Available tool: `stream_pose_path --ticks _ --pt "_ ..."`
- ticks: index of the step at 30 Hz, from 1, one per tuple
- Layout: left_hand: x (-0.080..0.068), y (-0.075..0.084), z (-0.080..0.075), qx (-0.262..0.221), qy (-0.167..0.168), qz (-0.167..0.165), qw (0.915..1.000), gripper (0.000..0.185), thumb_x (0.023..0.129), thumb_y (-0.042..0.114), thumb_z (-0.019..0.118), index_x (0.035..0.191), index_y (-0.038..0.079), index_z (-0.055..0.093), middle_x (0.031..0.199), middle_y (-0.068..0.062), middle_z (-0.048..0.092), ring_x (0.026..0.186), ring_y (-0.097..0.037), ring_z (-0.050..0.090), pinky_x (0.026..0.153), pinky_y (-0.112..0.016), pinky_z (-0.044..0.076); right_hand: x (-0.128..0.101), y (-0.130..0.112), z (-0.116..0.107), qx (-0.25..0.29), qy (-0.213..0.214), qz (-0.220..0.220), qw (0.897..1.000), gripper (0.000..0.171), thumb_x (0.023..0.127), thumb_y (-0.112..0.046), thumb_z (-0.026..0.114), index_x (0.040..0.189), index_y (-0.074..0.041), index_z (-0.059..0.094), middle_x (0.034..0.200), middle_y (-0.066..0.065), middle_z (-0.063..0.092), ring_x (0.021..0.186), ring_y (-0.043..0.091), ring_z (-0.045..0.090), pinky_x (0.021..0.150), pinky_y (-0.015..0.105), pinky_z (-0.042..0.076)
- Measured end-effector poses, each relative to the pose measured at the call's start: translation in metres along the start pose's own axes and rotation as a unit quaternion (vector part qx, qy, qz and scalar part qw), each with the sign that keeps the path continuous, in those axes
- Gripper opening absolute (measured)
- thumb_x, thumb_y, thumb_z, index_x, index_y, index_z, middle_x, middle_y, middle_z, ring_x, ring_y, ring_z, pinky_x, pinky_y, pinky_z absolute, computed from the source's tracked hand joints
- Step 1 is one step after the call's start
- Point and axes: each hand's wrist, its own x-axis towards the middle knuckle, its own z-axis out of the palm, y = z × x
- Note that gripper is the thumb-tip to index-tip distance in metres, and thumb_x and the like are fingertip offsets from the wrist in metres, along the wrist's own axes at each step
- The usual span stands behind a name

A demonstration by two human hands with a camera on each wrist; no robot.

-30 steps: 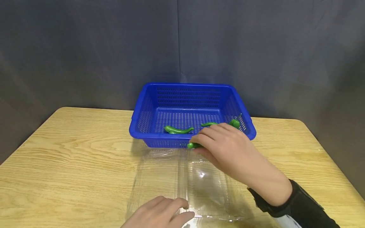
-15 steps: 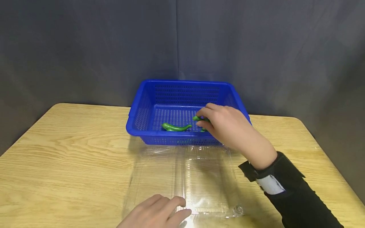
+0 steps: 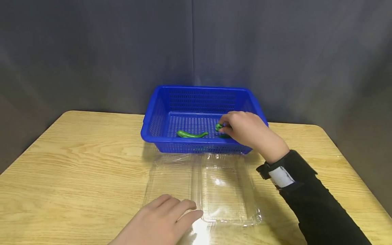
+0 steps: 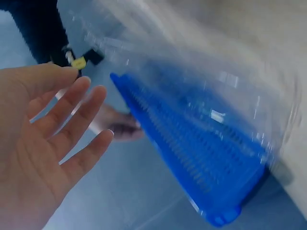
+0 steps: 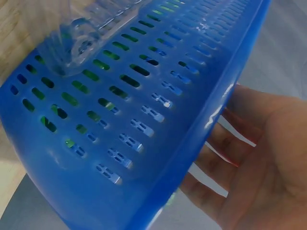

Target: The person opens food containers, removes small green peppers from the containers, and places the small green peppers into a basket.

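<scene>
My right hand (image 3: 246, 129) reaches over the front of the blue basket (image 3: 196, 140), thumb and fingers pinching a green chili pepper (image 3: 218, 127). Most of that pepper is hidden by the hand. Under the fingers lies another green pepper (image 3: 224, 135), partly covered. Farther left in the basket rests a curved green pepper (image 3: 192, 134). In the right wrist view the fingers (image 5: 211, 177) are partly behind the basket rim. My left hand (image 3: 162, 217), fingers loosely bent and holding nothing, is at the front of a clear plastic clamshell box (image 3: 225, 190); whether it touches the box I cannot tell.
The clamshell box lies unfolded on the wooden table (image 3: 76, 170), directly before the basket. Behind the table hangs a dark grey cloth (image 3: 122, 58). Green shows through the slots of the basket wall (image 5: 110, 100) in the right wrist view.
My right hand has carried the pepper from above the box's far edge back and down into the basket. The left hand stays near the box, shifting slightly as the head view moves.
</scene>
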Motion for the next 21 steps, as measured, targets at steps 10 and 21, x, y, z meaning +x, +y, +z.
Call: stream_pose_path --ticks 10,21 --pt "0.001 -0.025 -0.022 -0.013 0.011 -0.046 0.9988 0.044 0.106 0.042 0.036 0.113 0.012 0.067 0.101 0.004 0.066 0.086 -0.015 0.064 0.076 -0.034 0.054 0.009 0.005 0.003 0.021 0.013 0.011 1.000 0.020 0.096 -0.018 0.066 0.114 -0.014 0.073 0.106 0.003 0.072 0.096 0.022 0.066 0.080 0.043 0.053" --pt "-0.017 -0.067 -0.031 0.012 -0.009 -0.157 0.9874 0.050 0.108 0.037 0.026 0.114 0.016 0.070 0.103 0.003 0.070 0.090 -0.020 0.066 0.081 -0.043 0.053 -0.055 0.008 0.014 0.037 0.264 -0.082 0.960 0.031 0.090 -0.009 0.071 0.120 -0.005 0.065 0.113 0.009 0.068 0.100 0.029 0.064 0.081 0.045 0.052"
